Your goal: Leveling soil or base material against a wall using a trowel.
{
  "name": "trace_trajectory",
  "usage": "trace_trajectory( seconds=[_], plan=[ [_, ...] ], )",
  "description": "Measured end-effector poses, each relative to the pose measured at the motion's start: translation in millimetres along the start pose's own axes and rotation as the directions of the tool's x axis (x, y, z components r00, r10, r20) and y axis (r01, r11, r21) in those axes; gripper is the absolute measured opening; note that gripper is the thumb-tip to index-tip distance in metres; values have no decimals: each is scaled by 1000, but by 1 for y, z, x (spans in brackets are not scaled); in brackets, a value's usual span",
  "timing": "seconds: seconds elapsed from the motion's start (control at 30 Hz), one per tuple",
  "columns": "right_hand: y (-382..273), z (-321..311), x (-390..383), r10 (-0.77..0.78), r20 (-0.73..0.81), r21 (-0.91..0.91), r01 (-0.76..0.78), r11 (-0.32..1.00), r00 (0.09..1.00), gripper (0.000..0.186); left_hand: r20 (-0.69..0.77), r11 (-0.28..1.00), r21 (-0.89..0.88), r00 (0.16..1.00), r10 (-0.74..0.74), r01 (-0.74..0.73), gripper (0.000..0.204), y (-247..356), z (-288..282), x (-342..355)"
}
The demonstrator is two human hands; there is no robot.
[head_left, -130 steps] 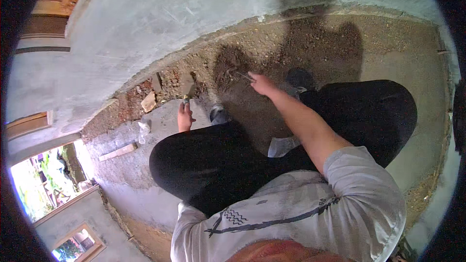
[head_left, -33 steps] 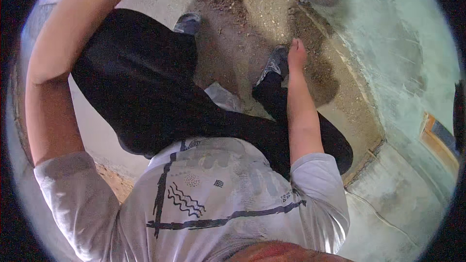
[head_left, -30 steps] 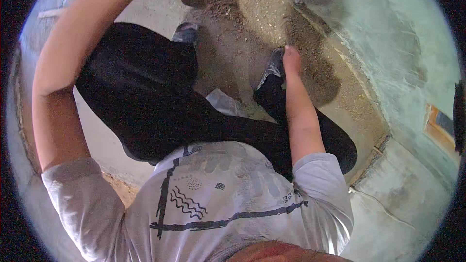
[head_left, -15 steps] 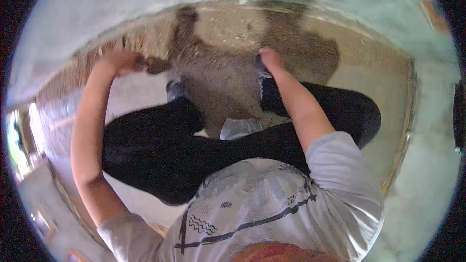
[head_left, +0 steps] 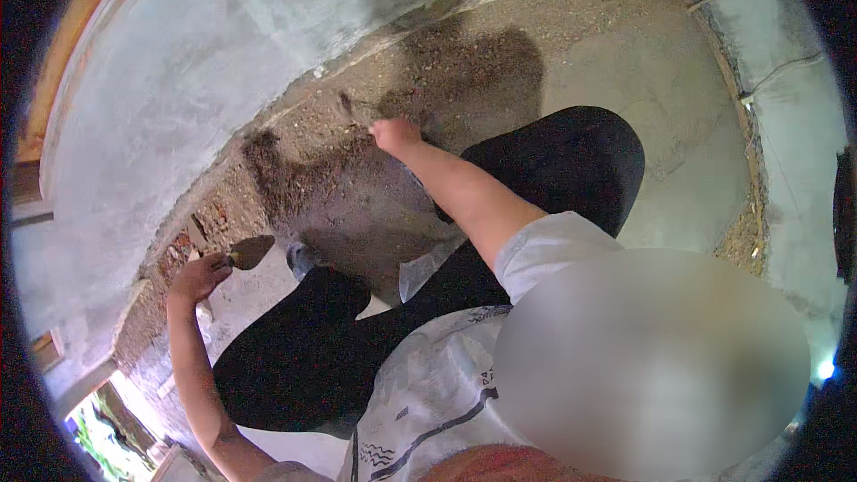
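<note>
My left hand (head_left: 199, 278) is wrapped round the handle of a pointed trowel (head_left: 253, 253). The trowel's dark blade points right, above the floor near my left shoe (head_left: 304, 259). My right hand (head_left: 395, 136) is closed and reaches forward over the loose dirt (head_left: 326, 138) along the wall. A small dark blurred shape (head_left: 346, 105) shows just beyond its fingers; whether the hand holds it, I cannot tell. Both my knees are bent in black trousers, low over the floor.
A grey plastered wall (head_left: 214, 45) curves round the far side, another wall (head_left: 786, 125) stands at the right. Broken rubble (head_left: 174, 254) lies by the left hand. A clear plastic piece (head_left: 418, 272) lies between my legs. Bright daylight enters at an opening, lower left.
The view has turned. My right hand has gone from beside my right shin out over the dirt. The trowel stays in my left hand, and its blade now shows more plainly.
</note>
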State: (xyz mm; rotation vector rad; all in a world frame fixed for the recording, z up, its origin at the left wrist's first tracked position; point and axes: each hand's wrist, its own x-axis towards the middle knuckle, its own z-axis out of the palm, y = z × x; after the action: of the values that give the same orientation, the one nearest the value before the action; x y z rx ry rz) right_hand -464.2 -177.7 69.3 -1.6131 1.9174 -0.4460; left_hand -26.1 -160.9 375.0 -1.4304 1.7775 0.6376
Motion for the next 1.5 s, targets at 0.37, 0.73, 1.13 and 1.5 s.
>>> trace_trajectory(
  seconds=[0.37,0.73,1.13,1.5],
  plan=[
    [-31,-20,22,44,247,-241,18,970,968,30,21,999,-29,999,-38,39,44,4,-2,4],
    [-122,-292,120,-345,571,-634,667,391,745,20,-98,992,125,995,21,-9,48,-17,10,3],
    [134,-211,22,-105,50,-16,106,994,993,32,-305,995,-14,947,-100,101,42,7,29,29],
    [145,-82,-9,101,93,192,-118,974,990,38,-330,969,-237,944,-16,-67,45,54,55,123]
  ],
)
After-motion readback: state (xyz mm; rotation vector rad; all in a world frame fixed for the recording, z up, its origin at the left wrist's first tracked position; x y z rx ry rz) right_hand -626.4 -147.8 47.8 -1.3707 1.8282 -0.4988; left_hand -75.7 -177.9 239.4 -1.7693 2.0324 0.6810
